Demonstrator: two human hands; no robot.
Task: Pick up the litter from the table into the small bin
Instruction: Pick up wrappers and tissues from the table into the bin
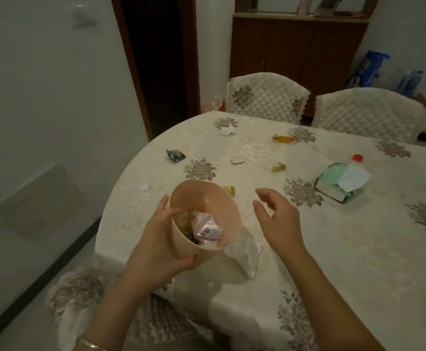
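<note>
My left hand (pixel 160 245) grips a small pink bin (pixel 214 198) by its side and holds it tilted above the table's near edge. Inside lie a pink-white wrapper (pixel 205 226) and some greenish scraps. My right hand (pixel 276 219) hovers just right of the bin, fingers spread and empty. A crumpled white tissue (pixel 251 252) lies on the table under the bin. Scattered litter: a yellow wrapper (pixel 229 190) behind the bin, a dark green packet (pixel 175 155), a white cap (pixel 142 187), a gold candy (pixel 283 138), a yellowish wrapper (pixel 278 167), a shell-like scrap (pixel 237 160), a white scrap (pixel 228 130), a red cap (pixel 358 157).
The table (pixel 346 249) wears a cream floral cloth. A tissue pack with green and white paper (pixel 341 184) sits at the right. Two quilted chairs (pixel 265 97) stand at the far side, one chair (pixel 85 295) at my near left. A wall is at the left.
</note>
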